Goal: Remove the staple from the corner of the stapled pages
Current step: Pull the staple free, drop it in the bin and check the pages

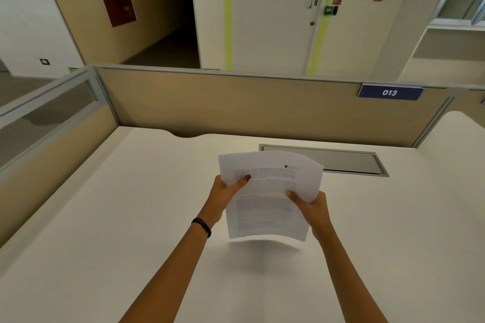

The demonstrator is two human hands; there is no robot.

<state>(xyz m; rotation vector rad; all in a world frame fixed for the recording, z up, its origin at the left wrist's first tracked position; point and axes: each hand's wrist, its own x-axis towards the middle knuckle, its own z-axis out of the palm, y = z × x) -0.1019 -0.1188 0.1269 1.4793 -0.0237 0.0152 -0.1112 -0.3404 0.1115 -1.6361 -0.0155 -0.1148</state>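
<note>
I hold the stapled pages (267,196), white sheets of printed text, in the air above the white desk (131,217). My left hand (225,191) grips the left edge, thumb on top of the front page. My right hand (312,204) grips the right edge, thumb on the page. The sheets bow slightly and cast a shadow on the desk below. The staple itself is too small to make out at any corner.
A grey cable-tray lid (341,160) is set into the desk behind the pages. A beige partition (236,105) with a blue "013" plate (389,92) closes off the far side, and a glazed partition (47,113) runs along the left.
</note>
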